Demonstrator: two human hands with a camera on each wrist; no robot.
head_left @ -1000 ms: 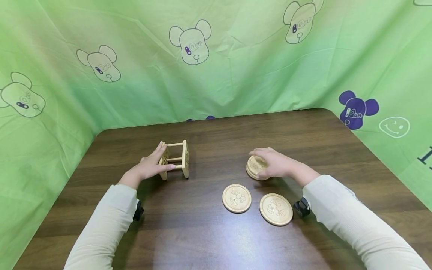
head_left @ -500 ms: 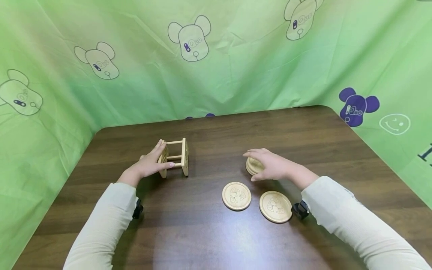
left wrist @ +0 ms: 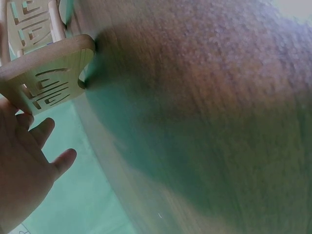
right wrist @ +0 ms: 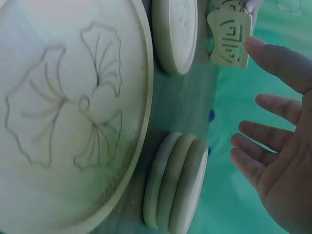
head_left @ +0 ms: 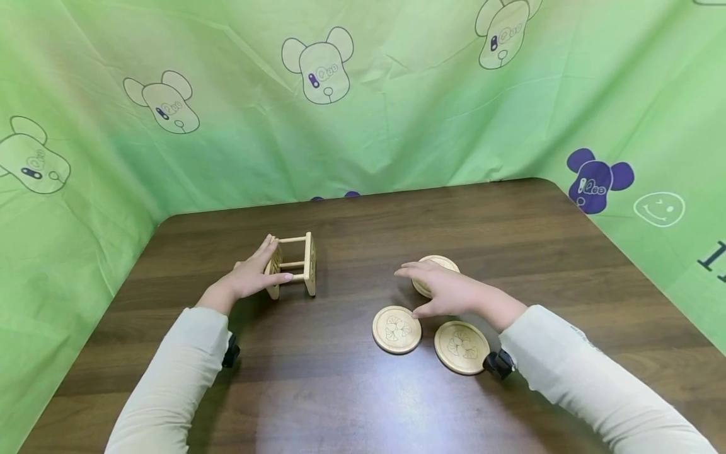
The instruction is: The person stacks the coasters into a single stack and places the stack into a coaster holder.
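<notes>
A small wooden coaster rack [head_left: 310,268] stands left of centre on the table, with two slotted side panels joined by rods. My left hand [head_left: 245,279] holds its left panel, the thumb along the front rod and the fingers at the far upper edge. My right hand [head_left: 445,291] hovers open in front of a coaster stack [right wrist: 174,185], partly hiding it in the head view. Three coasters show in that stack in the right wrist view. Nearer lie two single round wooden coasters, a left one [head_left: 391,334] and a right one [head_left: 462,350], both carved with leaves.
The brown wooden table [head_left: 317,378] reaches back to a green curtain [head_left: 238,139] printed with bear heads. More curtain hangs along the left and right sides. A black wrist camera [head_left: 499,364] sits close to the right coaster.
My right hand has drawn away from the coaster stack, moving left and nearer with its fingers spreading, so more of the stack shows. My left hand and the rack stay in place.
</notes>
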